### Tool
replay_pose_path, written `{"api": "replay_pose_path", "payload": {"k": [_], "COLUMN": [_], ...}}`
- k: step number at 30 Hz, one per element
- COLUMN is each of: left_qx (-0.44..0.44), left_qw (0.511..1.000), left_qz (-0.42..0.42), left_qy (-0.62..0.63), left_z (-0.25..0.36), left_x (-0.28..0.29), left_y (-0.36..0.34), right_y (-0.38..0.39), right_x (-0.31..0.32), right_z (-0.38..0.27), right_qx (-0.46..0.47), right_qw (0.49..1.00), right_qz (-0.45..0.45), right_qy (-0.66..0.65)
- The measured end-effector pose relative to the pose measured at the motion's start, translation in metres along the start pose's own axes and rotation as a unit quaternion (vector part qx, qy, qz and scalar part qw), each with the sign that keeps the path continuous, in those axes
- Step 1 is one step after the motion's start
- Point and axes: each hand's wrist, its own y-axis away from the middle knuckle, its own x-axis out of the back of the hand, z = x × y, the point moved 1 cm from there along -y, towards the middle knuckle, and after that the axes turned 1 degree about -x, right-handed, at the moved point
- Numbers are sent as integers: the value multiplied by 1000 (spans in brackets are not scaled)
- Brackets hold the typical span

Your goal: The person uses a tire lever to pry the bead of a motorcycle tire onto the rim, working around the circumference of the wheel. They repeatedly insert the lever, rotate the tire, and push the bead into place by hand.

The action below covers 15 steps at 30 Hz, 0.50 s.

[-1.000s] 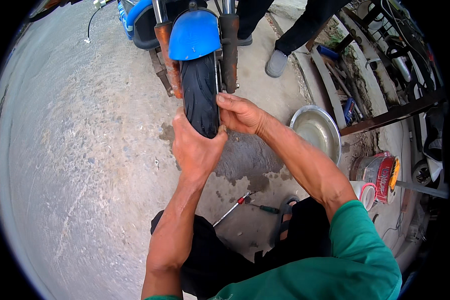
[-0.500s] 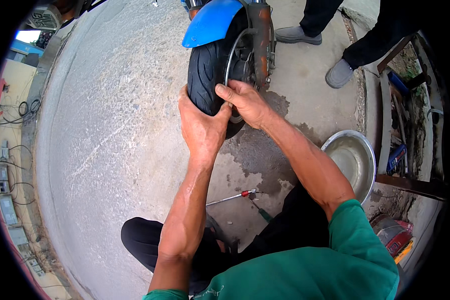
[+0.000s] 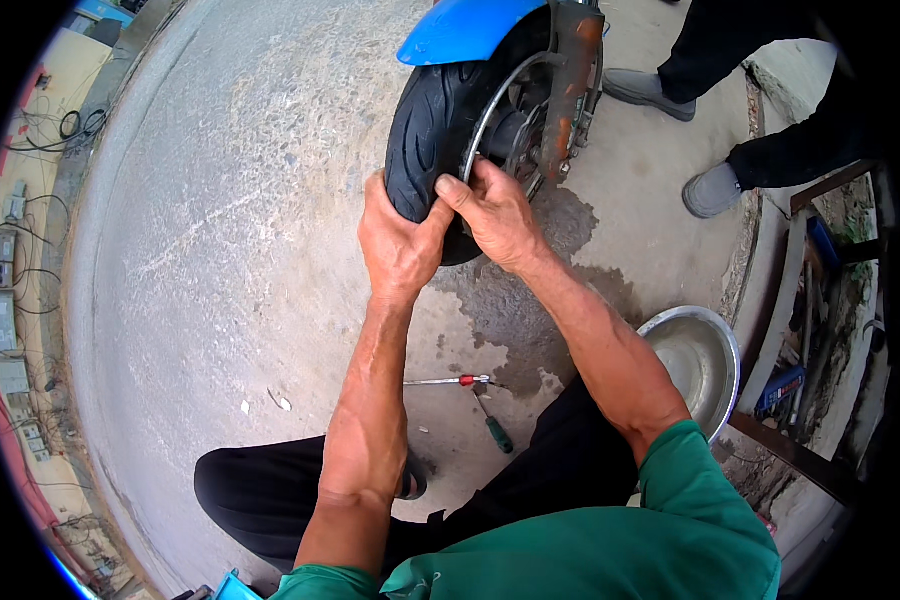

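Note:
The black tire [image 3: 425,140] of a motorcycle's front wheel stands ahead of me, around a silver wheel rim [image 3: 478,125]. My left hand [image 3: 398,243] wraps the near part of the tire, with its fingers on the left sidewall and its thumb across toward the right side. Close beside it, my right hand [image 3: 497,213] pinches the tire's edge at the rim. Its thumb meets the left thumb, and its fingertips are partly hidden at the rim. A blue fender [image 3: 470,28] covers the wheel's top. The rusty fork leg [image 3: 572,85] runs along its right side.
On the ground between my legs lie a red-handled metal rod [image 3: 435,380] and a green-handled screwdriver [image 3: 498,433]. A metal basin [image 3: 728,360] stands right of my right forearm. Another person's shoes [image 3: 712,192] are at the upper right, near a rack [image 3: 785,320] holding tools.
The view has shifted, so the fork and fender appear farther right and higher. Both hands keep their hold on the near part of the tire, almost in the same place.

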Motion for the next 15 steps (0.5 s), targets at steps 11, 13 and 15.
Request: {"api": "replay_pose_path", "payload": {"k": [11,13,15], "left_qx": [29,34,39], "left_qw": [997,995,994], "left_qz": [45,55,57], "left_qy": [60,79,87], "left_z": [-12,-19,-26], "left_x": [0,0,-5], "left_y": [-7,-9,-16], "right_y": [-3,-5,-10], "right_x": [-23,-30,-34], "right_z": [1,0,-3], "right_qx": [-20,-31,-15], "right_qw": [994,989,982], "right_qz": [79,96,122], "right_qy": [77,111,146]}}
